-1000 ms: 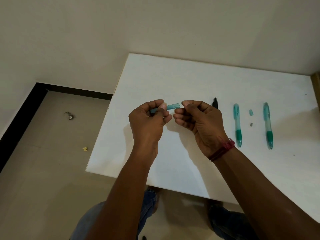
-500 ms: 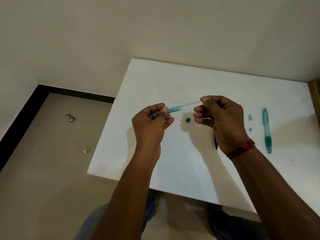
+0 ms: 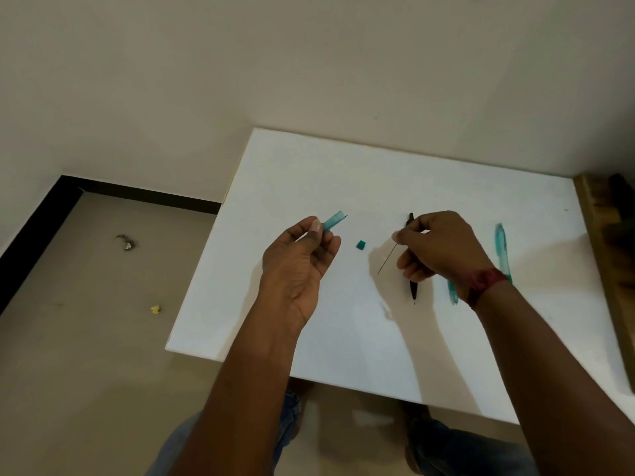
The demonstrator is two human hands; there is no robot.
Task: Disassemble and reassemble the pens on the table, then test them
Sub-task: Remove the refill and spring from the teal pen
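Holding parts in both hands above the white table [image 3: 309, 173]. The left hand [image 3: 302, 266] pinches a translucent teal pen barrel [image 3: 335, 219] between thumb and fingertips, with the barrel's free end angled up and away toward the right. The right hand [image 3: 443, 249] has its fingers curled and pinches the top of a thin dark rod [image 3: 386, 259], which slants down-left, clear of the barrel. The hands are well apart.

On the table:
- A small green piece [image 3: 360, 245] lies between the two hands.
- A black pen [image 3: 413, 290] lies lengthwise under the right hand, partly covered, tip toward the near edge.
- A teal pen [image 3: 501, 245] lies right of the right hand, its lower end hidden by the wrist.
- A second teal pen [image 3: 453, 295] shows only its tip end beside the wrist.

A red thread band [image 3: 481, 283] is on the right wrist. A wooden edge [image 3: 604, 235] borders the table on the right. On the floor to the left are a yellow scrap [image 3: 155, 309] and a grey scrap [image 3: 127, 243].
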